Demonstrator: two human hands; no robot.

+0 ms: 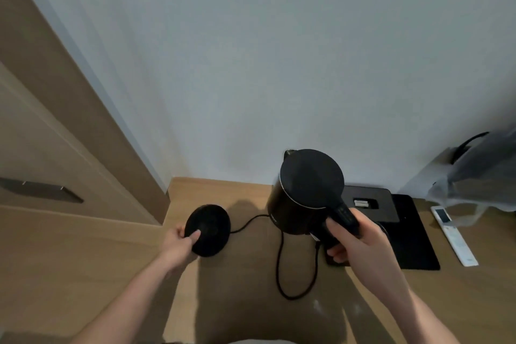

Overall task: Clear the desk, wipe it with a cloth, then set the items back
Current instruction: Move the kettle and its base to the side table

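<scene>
- A person stands over a light wooden desk [251, 301] set against a pale wall, both forearms reaching in from the bottom of the head view.
- The right hand [354, 237] grips the handle of a black electric kettle [307, 193], fingers curled round it with the thumb along the top; the kettle, lid closed, is held at a tilt above the desk's far side.
- The left hand [181, 240] holds the round black kettle base [209, 229] by its near-left edge, thumb pressed on top and fingers curled under the rim; whether the base touches the desk cannot be told.
- A black cord [279, 268] runs from the base, passes behind the kettle and loops across the desktop.
- Behind the kettle sits a black tray [371, 204] holding small white packets, on a black mat [413, 243].
- A white remote control [453, 234] lies just right of the mat.
- A clear plastic bag [480, 176] hangs at the right edge; a wooden cabinet [55, 120] stands to the left.
</scene>
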